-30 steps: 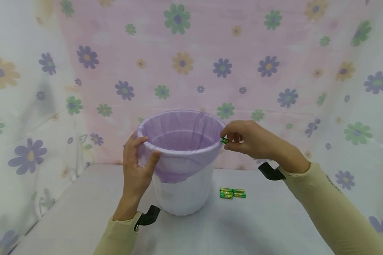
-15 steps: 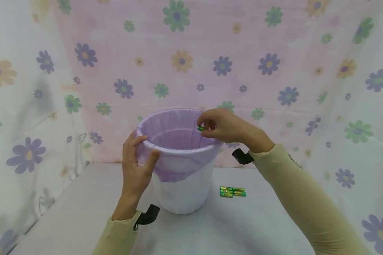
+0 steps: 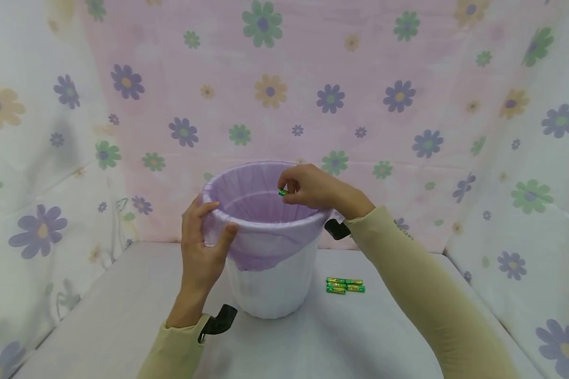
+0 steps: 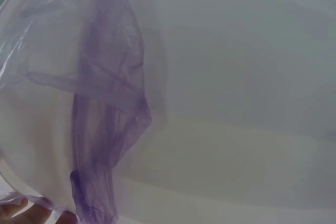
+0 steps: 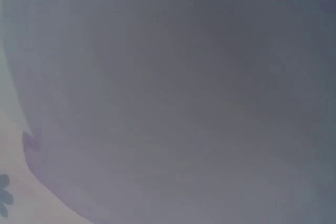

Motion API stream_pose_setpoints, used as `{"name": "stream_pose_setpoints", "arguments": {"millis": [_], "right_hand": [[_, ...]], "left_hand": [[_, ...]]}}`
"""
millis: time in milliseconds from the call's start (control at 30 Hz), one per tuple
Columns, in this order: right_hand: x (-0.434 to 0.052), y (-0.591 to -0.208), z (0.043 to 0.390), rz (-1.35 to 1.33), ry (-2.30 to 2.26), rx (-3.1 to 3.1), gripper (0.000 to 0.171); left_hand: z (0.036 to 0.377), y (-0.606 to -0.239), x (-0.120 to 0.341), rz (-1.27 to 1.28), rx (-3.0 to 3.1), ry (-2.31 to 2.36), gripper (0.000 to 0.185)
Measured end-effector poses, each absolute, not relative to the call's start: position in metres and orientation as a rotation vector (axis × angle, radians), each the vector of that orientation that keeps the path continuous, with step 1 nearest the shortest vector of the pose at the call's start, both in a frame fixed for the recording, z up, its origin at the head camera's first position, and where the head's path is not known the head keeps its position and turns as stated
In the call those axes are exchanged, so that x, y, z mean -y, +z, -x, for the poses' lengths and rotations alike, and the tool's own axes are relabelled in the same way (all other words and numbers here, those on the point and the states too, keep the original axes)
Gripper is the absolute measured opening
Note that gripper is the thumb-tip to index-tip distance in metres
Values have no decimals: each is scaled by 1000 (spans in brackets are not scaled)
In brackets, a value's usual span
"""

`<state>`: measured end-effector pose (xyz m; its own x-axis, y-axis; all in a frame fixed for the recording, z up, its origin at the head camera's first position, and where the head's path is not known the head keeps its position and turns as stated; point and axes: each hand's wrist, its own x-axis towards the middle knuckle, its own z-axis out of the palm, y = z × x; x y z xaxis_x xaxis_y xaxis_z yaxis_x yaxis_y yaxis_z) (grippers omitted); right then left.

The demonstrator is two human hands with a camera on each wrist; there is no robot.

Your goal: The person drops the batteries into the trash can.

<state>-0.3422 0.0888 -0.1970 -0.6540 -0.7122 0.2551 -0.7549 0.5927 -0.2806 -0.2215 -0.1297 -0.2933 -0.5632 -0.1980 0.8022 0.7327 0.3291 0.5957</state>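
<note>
A white bin (image 3: 272,289) stands on the table, lined with a thin purple bag (image 3: 265,247) folded over its rim. My left hand (image 3: 204,258) grips the rim at the left, thumb on the near outside. Over the bin's opening, toward the right side, my right hand (image 3: 310,187) pinches a small green battery (image 3: 283,192) between thumb and fingers. In the left wrist view the bag's loose purple edge (image 4: 121,93) hangs down the bin wall, and fingertips (image 4: 31,216) show at the lower left. The right wrist view is filled by a blurred, close purplish surface.
Several green and gold batteries (image 3: 345,285) lie grouped on the white tabletop (image 3: 384,337), to the right of the bin. A flowered cloth (image 3: 294,68) hangs behind and along both sides. A black wrist mount (image 3: 336,229) sits close to the bin's right rim.
My right hand has moved left from beside the bin's right rim to over its opening, still pinching the battery. The left hand has stayed on the rim.
</note>
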Motion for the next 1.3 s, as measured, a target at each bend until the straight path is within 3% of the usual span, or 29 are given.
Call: {"name": "stream_pose_setpoints", "arguments": {"millis": [600, 1300], "right_hand": [[-85, -201, 344, -1156, 541, 2760, 25], [-97, -199, 337, -1167, 706, 2629, 18]], "left_hand": [[224, -293, 130, 481, 1746, -1374, 44], [223, -294, 130, 480, 1744, -1359, 43]]}}
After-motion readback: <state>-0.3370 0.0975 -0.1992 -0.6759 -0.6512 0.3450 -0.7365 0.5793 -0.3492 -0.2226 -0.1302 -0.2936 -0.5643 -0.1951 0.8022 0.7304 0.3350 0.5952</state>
